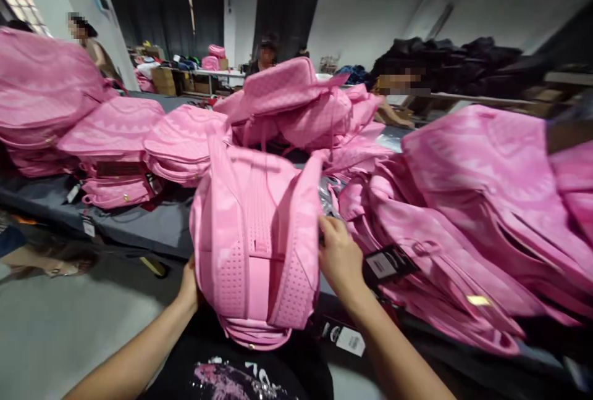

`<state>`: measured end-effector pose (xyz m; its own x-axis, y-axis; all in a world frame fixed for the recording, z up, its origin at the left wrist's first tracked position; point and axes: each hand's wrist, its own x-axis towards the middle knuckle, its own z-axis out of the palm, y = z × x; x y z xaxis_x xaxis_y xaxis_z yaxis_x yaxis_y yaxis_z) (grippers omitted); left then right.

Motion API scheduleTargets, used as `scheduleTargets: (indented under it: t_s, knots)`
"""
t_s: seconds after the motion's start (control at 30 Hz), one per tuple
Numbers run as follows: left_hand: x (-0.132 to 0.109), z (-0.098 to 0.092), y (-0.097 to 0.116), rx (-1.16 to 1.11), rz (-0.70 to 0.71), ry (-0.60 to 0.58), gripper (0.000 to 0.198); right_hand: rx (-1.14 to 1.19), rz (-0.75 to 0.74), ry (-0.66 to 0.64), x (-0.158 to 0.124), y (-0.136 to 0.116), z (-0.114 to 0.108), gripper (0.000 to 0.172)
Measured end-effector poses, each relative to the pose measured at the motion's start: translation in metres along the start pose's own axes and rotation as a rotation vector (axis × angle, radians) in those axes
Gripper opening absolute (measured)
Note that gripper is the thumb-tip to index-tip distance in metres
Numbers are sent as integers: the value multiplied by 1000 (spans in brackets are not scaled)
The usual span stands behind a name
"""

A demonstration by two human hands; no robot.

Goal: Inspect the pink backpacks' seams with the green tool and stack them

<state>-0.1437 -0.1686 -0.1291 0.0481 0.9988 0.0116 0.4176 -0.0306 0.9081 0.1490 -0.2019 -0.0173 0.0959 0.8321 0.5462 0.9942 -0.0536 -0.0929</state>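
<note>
Backpack (pixel 254 245) stands upright between my hands at the near edge of the grey table (pixel 152 227), strap side toward me, its base just above my black shirt (pixel 241 375). My right hand (pixel 340 258) has its fingers curled over the bag's right edge and closed on it. My left hand (pixel 189 286) sits at the lower left corner with its fingers hidden behind the bag, so I cannot tell how tightly it grips.

I judge the bag light and probably empty: the body bulges softly, with no sign of a stiff frame. Two broad padded shoulder straps (pixel 229 264) run down it, their foam dotted with perforations and likely a little grippy. The fabric between looks smoother. The safest hold, I judge, is low on both sides or at the top loop, not the dangling black hang tag (pixel 386 262). Matching pink bags lie in a heap (pixel 463 202) to the right and a stack (pixel 111 141) to the left.
</note>
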Motion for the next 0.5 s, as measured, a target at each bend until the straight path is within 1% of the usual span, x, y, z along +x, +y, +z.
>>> scheduleTargets:
  t_s: [0.03, 0.07, 0.1, 0.13, 0.17, 0.2, 0.23, 0.27, 0.3, 0.33, 0.37, 0.4, 0.43, 0.47, 0.5]
  knots:
    - [-10, 12, -15, -6, -63, 21, 32, -36, -7, -55, -8, 3, 7, 38]
    - [-19, 17, -25, -5, -124, 71, 35, -55, -23, -104, -14, 3, 14, 40]
    - [-25, 17, -30, 0, -151, 156, 40, -63, -45, -139, -18, -2, 21, 41]
    - [-29, 15, -30, 8, -115, 255, 44, -63, -78, -163, -21, -11, 28, 42]
    - [-29, 12, -24, 27, -4, 334, 47, -54, -123, -198, -21, -22, 35, 44]
    - [-27, 11, -16, 66, 179, 354, 48, -38, -174, -246, -21, -36, 41, 44]
    - [-22, 14, -7, 126, 402, 311, 47, -18, -220, -308, -20, -50, 45, 43]
    - [-16, 22, 1, 208, 623, 221, 46, 5, -251, -384, -19, -61, 50, 40]
    - [-9, 32, 5, 308, 807, 111, 46, 16, -247, -452, -18, -68, 53, 36]
    - [-2, 45, 4, 415, 930, 20, 47, 11, -203, -504, -17, -69, 56, 33]
    - [5, 57, -1, 522, 999, -15, 50, -12, -119, -527, -17, -63, 59, 32]
    - [12, 69, -12, 611, 1040, 11, 53, -48, -8, -526, -18, -50, 61, 32]
    - [17, 78, -26, 677, 1057, 43, 55, -83, 109, -518, -19, -32, 61, 31]
    - [22, 84, -42, 728, 1067, 49, 56, -110, 220, -508, -22, -11, 61, 30]
    - [26, 87, -58, 748, 1076, 59, 60, -117, 311, -503, -26, 11, 60, 28]
